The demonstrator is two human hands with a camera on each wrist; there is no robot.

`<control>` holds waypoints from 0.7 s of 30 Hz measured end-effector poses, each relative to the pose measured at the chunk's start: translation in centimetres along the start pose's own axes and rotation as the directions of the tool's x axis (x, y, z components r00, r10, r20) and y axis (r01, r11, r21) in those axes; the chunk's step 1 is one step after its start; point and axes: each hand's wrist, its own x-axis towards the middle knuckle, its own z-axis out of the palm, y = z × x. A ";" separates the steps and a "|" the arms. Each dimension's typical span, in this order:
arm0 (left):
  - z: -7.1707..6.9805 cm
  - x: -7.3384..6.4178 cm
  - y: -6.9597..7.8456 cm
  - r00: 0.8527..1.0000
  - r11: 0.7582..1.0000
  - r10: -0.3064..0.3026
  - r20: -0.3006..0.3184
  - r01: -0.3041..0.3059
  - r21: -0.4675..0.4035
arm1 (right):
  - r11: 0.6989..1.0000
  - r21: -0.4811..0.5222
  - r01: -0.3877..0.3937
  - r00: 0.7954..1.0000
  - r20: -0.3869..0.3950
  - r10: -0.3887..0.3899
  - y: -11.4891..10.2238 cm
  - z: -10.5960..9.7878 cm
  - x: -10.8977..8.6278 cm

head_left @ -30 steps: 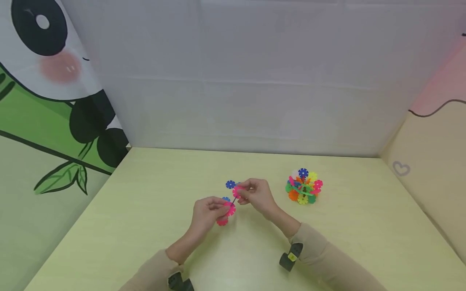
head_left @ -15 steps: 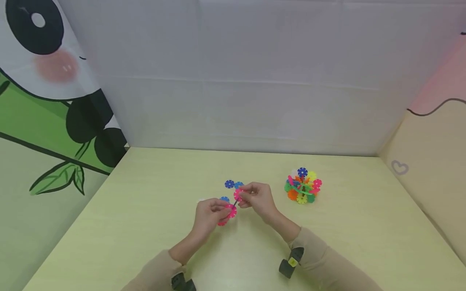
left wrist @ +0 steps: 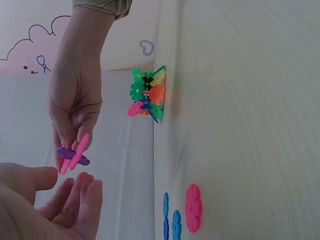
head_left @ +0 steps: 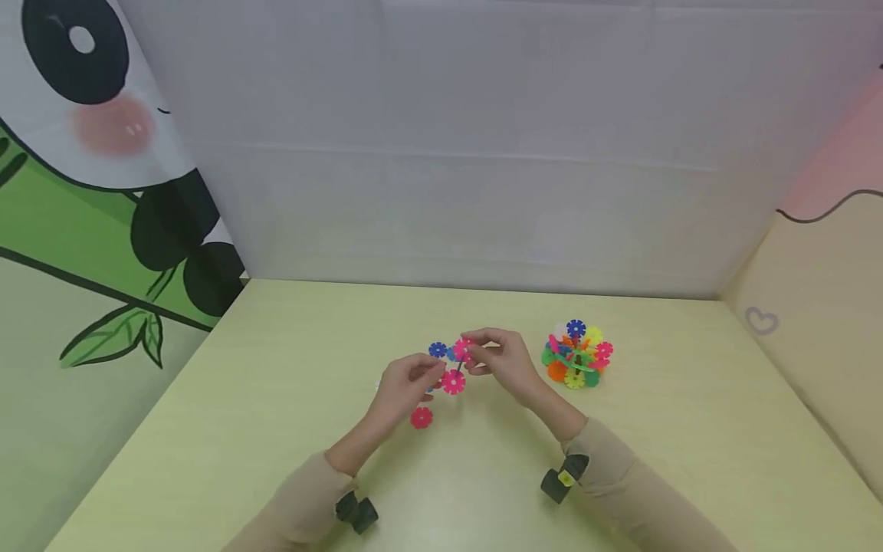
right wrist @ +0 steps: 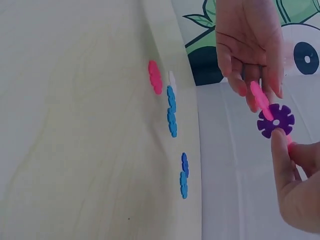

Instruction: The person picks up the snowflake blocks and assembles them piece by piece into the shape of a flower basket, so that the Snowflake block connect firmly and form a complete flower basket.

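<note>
My right hand (head_left: 507, 360) pinches a pink snowflake disc (head_left: 462, 350) above the table. A purple notched disc (right wrist: 276, 121) is slotted into it edge-on, and a second pink disc (head_left: 453, 382) sits at the purple disc's other side. Close to that second pink disc is my left hand (head_left: 407, 387), thumb and fingers apart; in the left wrist view a gap shows between its fingertips and the discs. A loose pink disc (head_left: 421, 418) lies on the table below the left hand. Blue discs (head_left: 438, 349) lie behind the hands, some partly hidden.
A ball-like cluster of many-coloured joined discs (head_left: 576, 356) stands on the table to the right. A white disc (right wrist: 172, 79) lies near the light blue discs (right wrist: 172, 112). The pale table (head_left: 655, 429) meets a grey-white backdrop (head_left: 441, 192) at the back.
My left hand has let go of the lower pink disc and its fingers have spread. The right hand has moved slightly up and right with the joined discs.
</note>
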 end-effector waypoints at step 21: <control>-1.1 0.2 -1.7 1.000 0.996 -0.027 -0.003 0.026 -0.091 | 0.986 -0.167 0.004 0.979 0.204 0.031 1.5 0.7 1.1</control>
